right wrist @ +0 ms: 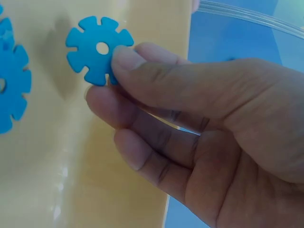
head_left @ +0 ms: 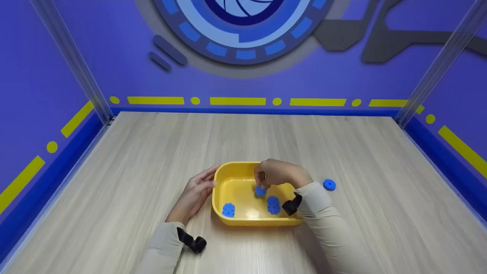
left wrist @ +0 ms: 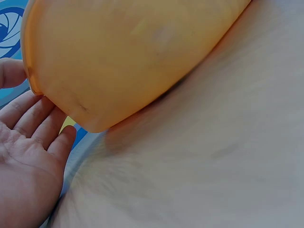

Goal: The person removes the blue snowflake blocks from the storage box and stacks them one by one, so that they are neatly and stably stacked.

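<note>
Near the middle of the table stands a yellow plastic tub (head_left: 239,222). My left hand (head_left: 196,194) holds its left side, thumb at the rim and fingers against the outer wall; the left wrist view shows these fingers (left wrist: 35,116) below the rim. Over the inside of the tub, my right hand (head_left: 279,173) pinches a blue notched disc (right wrist: 97,50) with a round centre hole between thumb and fingers. Beneath it lie more blue discs: a cluster (head_left: 273,205) right of the middle and another cluster (head_left: 228,210) in the front left corner.
One more blue disc (head_left: 329,185) lies on the wooden table (head_left: 171,144) to the right of the tub. Blue panels (head_left: 243,87) with yellow marks enclose the table at the back and sides. Each wrist carries a black camera mount (head_left: 196,243).
</note>
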{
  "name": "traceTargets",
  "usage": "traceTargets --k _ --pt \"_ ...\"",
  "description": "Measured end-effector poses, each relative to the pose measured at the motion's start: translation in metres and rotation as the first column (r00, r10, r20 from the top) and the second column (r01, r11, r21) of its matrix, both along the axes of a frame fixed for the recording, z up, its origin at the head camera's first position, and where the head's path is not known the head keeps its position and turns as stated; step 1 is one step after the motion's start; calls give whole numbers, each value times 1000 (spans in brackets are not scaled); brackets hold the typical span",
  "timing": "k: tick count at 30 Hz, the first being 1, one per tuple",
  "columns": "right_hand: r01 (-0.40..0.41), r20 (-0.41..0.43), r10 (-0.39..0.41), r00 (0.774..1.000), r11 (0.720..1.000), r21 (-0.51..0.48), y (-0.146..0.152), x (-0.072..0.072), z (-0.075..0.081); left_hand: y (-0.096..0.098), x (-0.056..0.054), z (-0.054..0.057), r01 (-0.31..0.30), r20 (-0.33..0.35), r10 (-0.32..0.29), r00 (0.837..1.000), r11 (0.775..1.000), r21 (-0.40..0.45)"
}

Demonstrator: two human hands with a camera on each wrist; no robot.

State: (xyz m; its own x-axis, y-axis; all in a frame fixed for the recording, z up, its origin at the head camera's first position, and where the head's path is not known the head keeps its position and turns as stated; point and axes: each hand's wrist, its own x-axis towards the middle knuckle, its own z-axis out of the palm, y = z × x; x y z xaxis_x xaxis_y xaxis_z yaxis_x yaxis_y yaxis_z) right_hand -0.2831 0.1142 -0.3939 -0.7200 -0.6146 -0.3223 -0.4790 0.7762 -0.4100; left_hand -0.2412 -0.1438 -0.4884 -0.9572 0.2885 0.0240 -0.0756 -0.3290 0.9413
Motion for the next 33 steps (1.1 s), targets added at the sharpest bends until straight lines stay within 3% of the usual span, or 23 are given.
traceTargets --k 17,23,33 --pt "22 -81 -35 996 987 -160 39 -1 22 -2 0 1 10 18 -10 1000 1000 7" --pt "14 -157 -48 986 977 -212 54 0 24 -3 0 1 19 27 -19 999 1000 7" --pt "65 -188 -130 973 946 -318 84 1 22 -3 1 2 23 16 -23 1000 1000 6"
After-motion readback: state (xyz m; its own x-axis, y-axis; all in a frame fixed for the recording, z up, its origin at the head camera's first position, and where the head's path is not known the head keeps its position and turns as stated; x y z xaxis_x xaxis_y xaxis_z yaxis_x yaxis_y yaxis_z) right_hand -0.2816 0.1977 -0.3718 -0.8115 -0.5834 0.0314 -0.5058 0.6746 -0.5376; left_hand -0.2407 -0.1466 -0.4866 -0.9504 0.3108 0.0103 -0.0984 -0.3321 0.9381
